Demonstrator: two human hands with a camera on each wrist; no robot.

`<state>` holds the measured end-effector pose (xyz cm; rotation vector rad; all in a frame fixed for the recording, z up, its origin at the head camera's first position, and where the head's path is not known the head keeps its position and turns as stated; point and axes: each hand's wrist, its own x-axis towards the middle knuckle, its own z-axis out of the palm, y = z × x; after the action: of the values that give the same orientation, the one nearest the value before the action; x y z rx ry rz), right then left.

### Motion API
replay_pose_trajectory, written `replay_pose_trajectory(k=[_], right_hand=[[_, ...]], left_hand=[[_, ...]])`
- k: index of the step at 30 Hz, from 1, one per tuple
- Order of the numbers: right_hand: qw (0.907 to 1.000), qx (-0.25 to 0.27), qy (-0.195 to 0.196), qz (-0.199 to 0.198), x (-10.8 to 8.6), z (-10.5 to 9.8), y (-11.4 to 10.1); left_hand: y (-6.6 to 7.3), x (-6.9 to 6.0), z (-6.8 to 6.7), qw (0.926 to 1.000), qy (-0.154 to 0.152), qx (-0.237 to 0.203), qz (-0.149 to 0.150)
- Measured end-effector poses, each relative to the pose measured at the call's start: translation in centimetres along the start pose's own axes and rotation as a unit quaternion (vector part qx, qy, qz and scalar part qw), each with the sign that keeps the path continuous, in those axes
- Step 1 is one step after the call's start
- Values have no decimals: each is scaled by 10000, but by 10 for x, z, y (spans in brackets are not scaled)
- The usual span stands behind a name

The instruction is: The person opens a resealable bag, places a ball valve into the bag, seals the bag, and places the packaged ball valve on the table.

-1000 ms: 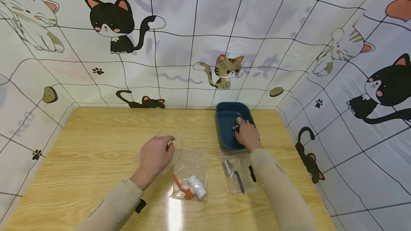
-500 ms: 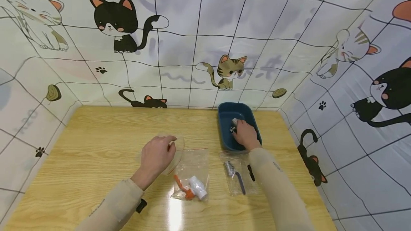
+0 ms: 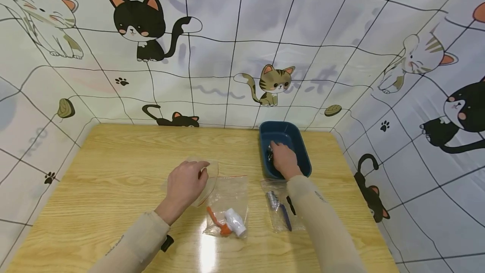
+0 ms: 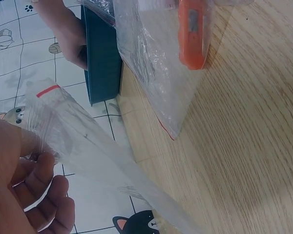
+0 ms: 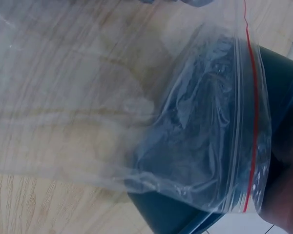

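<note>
My left hand (image 3: 187, 183) pinches the top of a clear zip bag (image 4: 93, 131) with a red seal strip, held above the table. Nothing can be made out inside that bag. To the right, my right hand (image 3: 285, 160) reaches down into a dark blue plastic bin (image 3: 305, 155). Its fingers grip a small dark and silvery object (image 3: 270, 153) by the bin's left wall; the fingers cover most of it, so its kind cannot be told. In the right wrist view, a zip bag (image 5: 195, 122) blocks much of the bin, and only the hand's edge shows.
Between the arms lies a zip bag (image 3: 227, 188) holding an orange long-handled thing (image 3: 217, 222) and a white cylinder (image 3: 235, 222). Before the bin, another bag (image 3: 278, 221) contains a silvery cylinder (image 3: 272, 200) and a dark blue stick (image 3: 286, 217). Cat-printed cloth walls (image 3: 212, 54) surround the wooden table (image 3: 113, 172).
My right hand has moved left within the bin, and the small dark and silvery object has moved with it towards the left wall. The left hand stays in place with its bag.
</note>
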<state>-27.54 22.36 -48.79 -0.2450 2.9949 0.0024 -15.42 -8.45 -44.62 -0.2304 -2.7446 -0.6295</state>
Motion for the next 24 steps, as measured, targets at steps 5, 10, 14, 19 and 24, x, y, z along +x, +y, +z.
replay_pose_trajectory(k=[5,10,14,19,24], right_hand=[[9999,88,-42,-84,3,0,-3],[9997,108,-111,-193,5,0,-1],[9994,72,-242,-224,5,-2,-1],[9994,240,-143,-207,4,-3,-1],[9994,288,-68,-187,4,-2,-1]], left_hand=[[1,0,-1,10000,5,-21,22],[0,0,-1,9999,61,43,78],[-1,0,-1,9998,129,82,124],[-1,0,-2,9997,156,103,135],[-1,0,-2,9997,154,120,149]])
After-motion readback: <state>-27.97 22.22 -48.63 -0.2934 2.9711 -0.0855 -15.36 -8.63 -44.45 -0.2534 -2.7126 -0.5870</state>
